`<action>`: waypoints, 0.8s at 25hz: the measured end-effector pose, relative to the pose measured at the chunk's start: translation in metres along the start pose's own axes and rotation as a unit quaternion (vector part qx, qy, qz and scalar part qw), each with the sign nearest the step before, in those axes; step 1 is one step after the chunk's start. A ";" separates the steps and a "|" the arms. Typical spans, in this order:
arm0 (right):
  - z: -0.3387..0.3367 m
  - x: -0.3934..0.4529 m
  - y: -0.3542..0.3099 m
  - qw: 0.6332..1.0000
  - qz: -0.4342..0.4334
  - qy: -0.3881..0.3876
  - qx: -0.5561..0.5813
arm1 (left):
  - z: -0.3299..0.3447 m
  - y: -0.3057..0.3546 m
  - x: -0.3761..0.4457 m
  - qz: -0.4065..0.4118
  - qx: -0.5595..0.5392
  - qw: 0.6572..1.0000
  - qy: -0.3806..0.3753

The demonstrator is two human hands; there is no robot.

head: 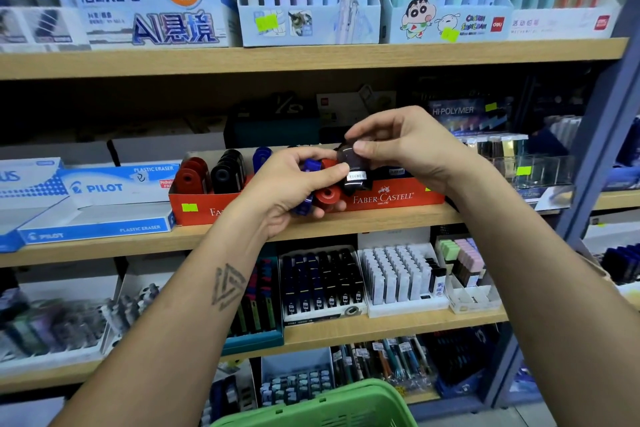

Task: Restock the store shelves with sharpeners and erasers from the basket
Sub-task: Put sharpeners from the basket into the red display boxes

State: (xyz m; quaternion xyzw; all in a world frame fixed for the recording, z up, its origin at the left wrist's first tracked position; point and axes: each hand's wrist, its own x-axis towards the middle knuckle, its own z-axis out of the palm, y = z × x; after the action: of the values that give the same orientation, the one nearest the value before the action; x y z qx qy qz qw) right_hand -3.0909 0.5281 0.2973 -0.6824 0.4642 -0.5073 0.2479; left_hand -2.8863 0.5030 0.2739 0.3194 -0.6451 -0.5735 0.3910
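Note:
My left hand (pixel 294 187) is cupped around several sharpeners: a red one (pixel 328 197) and blue ones (pixel 304 206) show between its fingers. My right hand (pixel 405 146) pinches a black sharpener (pixel 353 166) with a white barcode label; the left thumb also touches it. Both hands hover just in front of the red Faber-Castell display box (pixel 384 199) on the middle shelf. In that box stand red sharpeners (pixel 190 177), black ones (pixel 227 172) and a blue one (pixel 261 158). The green basket (pixel 322 407) is at the bottom edge, its contents hidden.
Blue Pilot plastic eraser boxes (pixel 100 199) sit left of the red box. Clear acrylic trays (pixel 530 166) stand to its right. Pencil boxes fill the top shelf (pixel 311 57). Lead refill boxes (pixel 322 281) and erasers (pixel 464 262) fill the shelf below. A grey shelf post (pixel 602 135) rises at right.

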 end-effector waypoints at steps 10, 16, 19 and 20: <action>0.012 0.000 -0.005 0.999 -0.017 -0.002 0.043 | 0.008 0.004 -0.002 0.012 0.000 1.000 -0.005; -0.038 -0.010 -0.008 0.988 -0.013 0.153 -0.007 | 0.008 0.010 0.001 0.037 0.013 0.999 0.037; -0.057 -0.013 0.004 0.956 0.000 0.270 -0.115 | 0.010 0.009 0.002 0.027 0.026 0.999 0.039; -0.060 -0.013 0.008 0.946 -0.001 0.289 -0.146 | 0.012 0.007 0.001 0.022 0.034 0.999 0.036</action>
State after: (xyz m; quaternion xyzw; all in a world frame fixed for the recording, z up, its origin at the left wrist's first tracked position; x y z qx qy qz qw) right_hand -3.1501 0.5444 0.3067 -0.5360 0.5840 -0.6097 -0.0001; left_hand -2.8969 0.5085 0.2807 0.3385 -0.6568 -0.5307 0.4152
